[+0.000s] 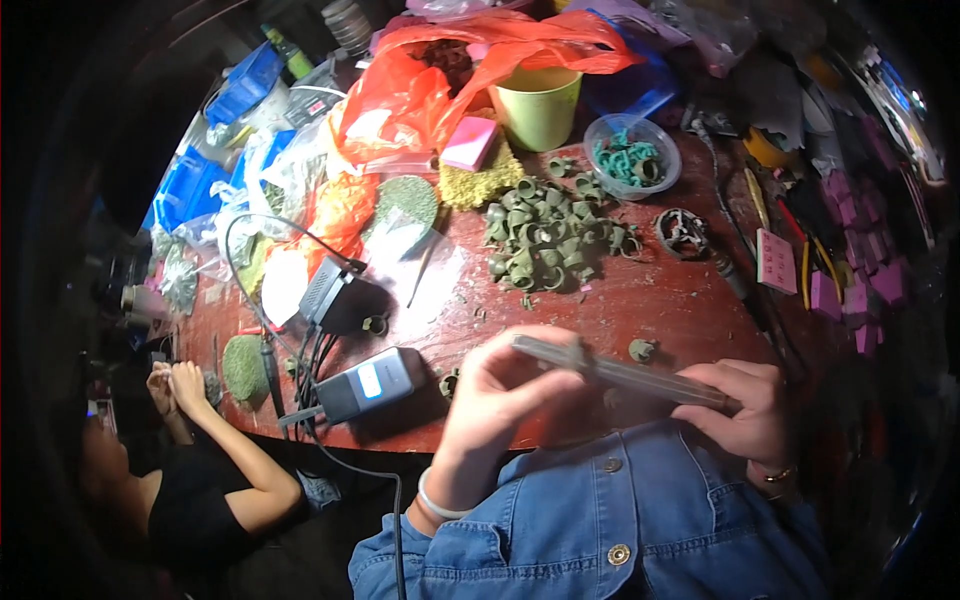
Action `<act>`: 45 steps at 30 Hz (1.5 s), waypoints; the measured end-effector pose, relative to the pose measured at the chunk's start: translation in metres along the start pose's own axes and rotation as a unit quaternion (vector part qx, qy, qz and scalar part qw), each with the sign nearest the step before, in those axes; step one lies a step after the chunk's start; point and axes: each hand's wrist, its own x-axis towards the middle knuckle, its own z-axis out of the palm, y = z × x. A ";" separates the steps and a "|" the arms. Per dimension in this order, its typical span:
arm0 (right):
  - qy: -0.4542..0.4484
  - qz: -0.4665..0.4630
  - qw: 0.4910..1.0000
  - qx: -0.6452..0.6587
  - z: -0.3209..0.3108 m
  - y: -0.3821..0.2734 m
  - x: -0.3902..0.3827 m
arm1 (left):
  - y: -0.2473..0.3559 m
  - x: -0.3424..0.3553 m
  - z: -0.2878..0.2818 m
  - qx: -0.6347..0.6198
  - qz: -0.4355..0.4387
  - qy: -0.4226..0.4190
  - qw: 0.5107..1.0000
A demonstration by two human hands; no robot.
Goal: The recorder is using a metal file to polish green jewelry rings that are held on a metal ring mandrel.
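In front of my denim shirt I hold a long grey tapered stick like a ring mandrel, somewhat blurred. My right hand is closed around its thicker end. The thumb and fingers of my left hand pinch near its thin end, at what looks like a small greenish ring around the stick; the fingers partly hide it. A single green ring lies on the table just beyond the stick. Farther off is a heap of green rings of the same kind.
A power box with a lit display and its cables stand left of my left hand. Behind the heap are a light-green cup, a red plastic bag and a clear tub. Pliers lie right. Another person's hands are left.
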 end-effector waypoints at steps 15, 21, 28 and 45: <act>0.012 0.010 1.000 -0.005 0.000 0.017 -0.010 | 0.031 -0.009 -0.055 0.735 0.117 0.103 0.660; 0.020 0.031 0.999 -0.021 -0.001 0.020 -0.013 | 0.037 0.007 -0.046 0.695 0.151 0.110 0.695; 0.037 0.030 0.999 -0.023 -0.001 0.020 -0.015 | 0.011 0.048 -0.024 0.658 0.211 0.074 0.719; 0.048 0.031 0.998 -0.020 0.003 0.027 -0.012 | -0.003 0.068 -0.039 0.592 0.160 0.184 0.768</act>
